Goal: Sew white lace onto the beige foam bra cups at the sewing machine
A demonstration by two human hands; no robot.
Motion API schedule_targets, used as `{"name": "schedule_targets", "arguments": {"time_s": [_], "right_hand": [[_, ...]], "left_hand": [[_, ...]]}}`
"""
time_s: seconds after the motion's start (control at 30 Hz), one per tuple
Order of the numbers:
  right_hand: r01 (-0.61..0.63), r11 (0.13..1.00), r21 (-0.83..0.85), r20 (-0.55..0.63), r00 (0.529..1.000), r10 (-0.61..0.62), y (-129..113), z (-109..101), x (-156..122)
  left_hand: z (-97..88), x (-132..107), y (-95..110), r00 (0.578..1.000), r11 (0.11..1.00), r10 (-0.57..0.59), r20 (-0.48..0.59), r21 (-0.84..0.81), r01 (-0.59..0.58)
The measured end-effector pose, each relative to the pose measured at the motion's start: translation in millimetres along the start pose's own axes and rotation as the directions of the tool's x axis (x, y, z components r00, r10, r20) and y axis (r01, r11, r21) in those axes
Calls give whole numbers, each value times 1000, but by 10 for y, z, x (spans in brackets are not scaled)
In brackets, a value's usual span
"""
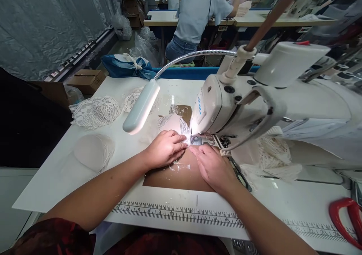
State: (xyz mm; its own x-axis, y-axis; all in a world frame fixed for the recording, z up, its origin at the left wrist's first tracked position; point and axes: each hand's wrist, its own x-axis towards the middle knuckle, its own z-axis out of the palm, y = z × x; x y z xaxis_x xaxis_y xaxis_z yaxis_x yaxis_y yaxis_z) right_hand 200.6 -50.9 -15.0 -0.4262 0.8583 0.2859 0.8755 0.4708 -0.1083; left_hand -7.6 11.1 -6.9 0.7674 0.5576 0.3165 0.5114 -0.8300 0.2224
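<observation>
A pale cup-shaped piece with white lace edging (177, 123) lies under the lit needle area of a white sewing machine (210, 100). My left hand (165, 149) grips the near edge of this lace cup, fingers pressed together just left of the needle. Close by on the other side, my right hand (213, 166) has its fingers curled, with the index fingertip reaching toward the same edge. Whatever sits between its fingers is hidden. Both hands rest over a brown sheet (175, 177) taped on the table. Partly under my right hand is a dark-handled tool (240, 175).
A lamp (143, 106) on a bendy metal neck hangs over the table. More lace pieces (96, 111) and a pale cup (94, 152) lie left, more lace (274, 153) right. A ruler strip (181, 212) runs along the front; red-handled scissors (345, 219) lie right. Another person (195, 13) sits beyond.
</observation>
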Motion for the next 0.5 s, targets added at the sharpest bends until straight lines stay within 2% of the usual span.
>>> {"name": "schedule_targets", "arguments": {"time_s": [0.23, 0.5], "right_hand": [[-26, 993, 116, 17, 1000, 24, 36, -10, -7], [-46, 981, 188, 32, 999, 40, 35, -61, 14]], "left_hand": [[7, 27, -28, 998, 998, -51, -36, 26, 52], [-21, 32, -65, 980, 977, -193, -53, 85, 197]]}}
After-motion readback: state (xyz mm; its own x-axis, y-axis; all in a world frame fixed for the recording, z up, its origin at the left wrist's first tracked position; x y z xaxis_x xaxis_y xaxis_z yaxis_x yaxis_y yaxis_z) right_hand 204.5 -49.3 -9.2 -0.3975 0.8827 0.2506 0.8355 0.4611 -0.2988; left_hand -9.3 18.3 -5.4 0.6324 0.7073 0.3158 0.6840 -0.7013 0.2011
